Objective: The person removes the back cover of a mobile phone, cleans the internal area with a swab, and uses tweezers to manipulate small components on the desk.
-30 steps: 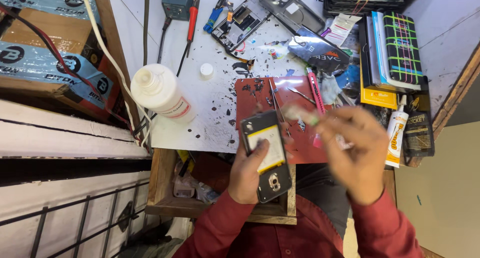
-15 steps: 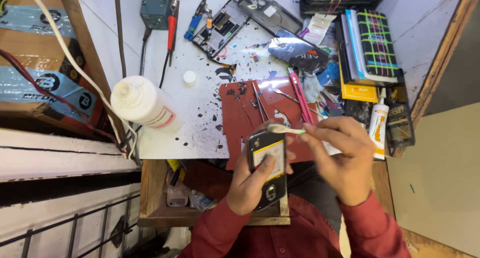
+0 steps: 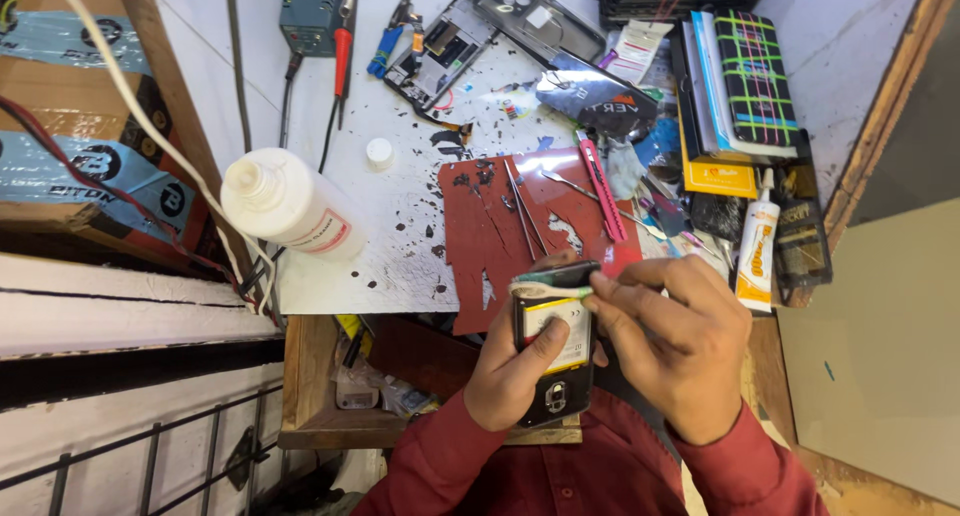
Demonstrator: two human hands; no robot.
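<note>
The white plastic bottle (image 3: pixel 285 208) lies uncapped on the bench (image 3: pixel 400 236) at nine o'clock of the hands, its cap (image 3: pixel 379 153) apart. The left hand (image 3: pixel 512 368) has its grip closed round an opened phone (image 3: pixel 553 351) below the red mat (image 3: pixel 520 226). The right hand (image 3: pixel 672 338) has come lower than a second ago, pinching a pale strip (image 3: pixel 548 289) at the phone's top. A white glue tube (image 3: pixel 757 243) lies at three o'clock.

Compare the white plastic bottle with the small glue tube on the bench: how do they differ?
The white plastic bottle is wide and lies at the bench's left; the glue tube is slim and lies at the right. The bottle's label has a red edge; the tube's print is orange. Both are white and lie apart from the hands.
</note>
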